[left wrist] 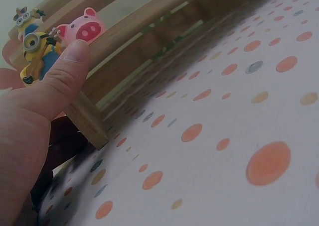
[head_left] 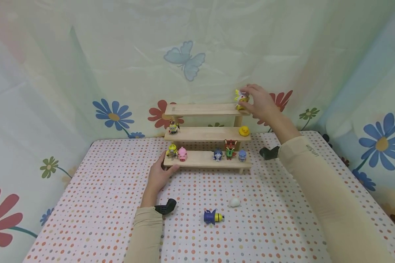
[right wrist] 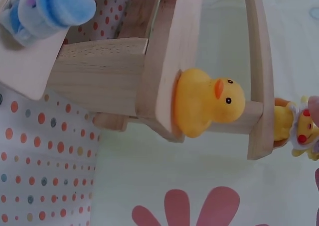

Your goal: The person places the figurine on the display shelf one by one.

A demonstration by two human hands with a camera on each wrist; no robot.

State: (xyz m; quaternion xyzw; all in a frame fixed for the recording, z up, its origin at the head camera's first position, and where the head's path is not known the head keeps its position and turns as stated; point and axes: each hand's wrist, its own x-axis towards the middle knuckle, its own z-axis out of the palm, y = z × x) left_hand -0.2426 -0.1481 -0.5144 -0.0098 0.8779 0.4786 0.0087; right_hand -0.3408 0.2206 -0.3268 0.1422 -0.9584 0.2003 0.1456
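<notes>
A three-tier wooden shelf (head_left: pixel 200 159) stands on the dotted table. My left hand (head_left: pixel 159 174) grips the left end of its lowest board, thumb over the front edge, beside a minion figure (left wrist: pixel 42 54) and a pink pig figure (left wrist: pixel 85 28). At the right end of the top board, my right hand (head_left: pixel 259 100) pinches a yellow figure with a white head covering (head_left: pixel 241 99). That figure's base touches the board in the right wrist view; its upper part runs out of that frame. Below it, a yellow rubber duck (right wrist: pixel 207 104) sits on the middle board.
Another minion (head_left: pixel 173 127) stands at the middle board's left. The lowest board's right side bears a dark blue figure (head_left: pixel 217 155), a fox figure (head_left: pixel 230 149) and a light blue figure (head_left: pixel 242 156). A purple-and-yellow figure (head_left: pixel 213 217) and a white rounded object (head_left: pixel 234 202) lie in front.
</notes>
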